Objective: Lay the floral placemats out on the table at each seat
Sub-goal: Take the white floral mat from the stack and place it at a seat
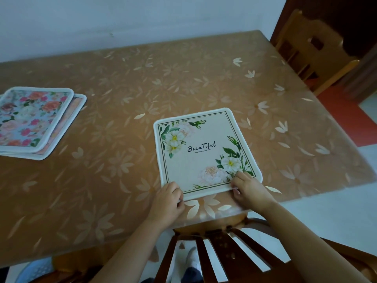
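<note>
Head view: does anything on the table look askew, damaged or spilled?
Only the placemat stack at the left: lower mats stick out beyond the rose-print top one, unsquared. The Beautiful placemat, gripped by the left hand and right hand, sits square to the table edge.

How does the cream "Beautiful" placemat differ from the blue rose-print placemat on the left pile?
The cream placemat lies alone before the near chair, left hand and right hand pinching its near edge; the blue rose-print placemat tops a pile, untouched. The cream one has corner flowers, lettering and a thin dark frame; the blue one is roses all over. Both have rounded corners and white trim.
</note>
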The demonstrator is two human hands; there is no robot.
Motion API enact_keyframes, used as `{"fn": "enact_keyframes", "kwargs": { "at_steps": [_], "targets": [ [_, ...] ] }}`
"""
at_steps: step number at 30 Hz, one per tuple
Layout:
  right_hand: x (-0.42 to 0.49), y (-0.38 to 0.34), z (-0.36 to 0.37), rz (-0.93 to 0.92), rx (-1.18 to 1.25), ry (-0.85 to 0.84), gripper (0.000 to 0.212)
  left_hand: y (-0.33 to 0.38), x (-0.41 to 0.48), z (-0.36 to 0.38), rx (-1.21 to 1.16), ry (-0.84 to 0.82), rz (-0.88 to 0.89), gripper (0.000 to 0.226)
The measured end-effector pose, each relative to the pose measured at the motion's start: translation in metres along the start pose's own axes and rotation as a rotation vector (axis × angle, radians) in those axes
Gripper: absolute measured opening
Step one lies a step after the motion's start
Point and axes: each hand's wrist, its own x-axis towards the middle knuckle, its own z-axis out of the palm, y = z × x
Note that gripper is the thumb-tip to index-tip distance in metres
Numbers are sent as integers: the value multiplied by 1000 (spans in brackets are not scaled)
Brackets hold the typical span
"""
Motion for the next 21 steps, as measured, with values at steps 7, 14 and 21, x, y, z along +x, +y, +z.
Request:
{"fn": "enact_keyframes", "kwargs": {
  "at_steps": [7,14,21],
  "targets": [
    [-1,-3,0,48,22,-45,7,-1,-7,-4,-66,24,12,13],
    [-3,-3,0,47,23,-63,8,-7,-7,-6,35,-20,55,10],
    [0,-2,-3,104,-5,-102,9,-2,-5,-4,66,-34,24,8]
  ]
}}
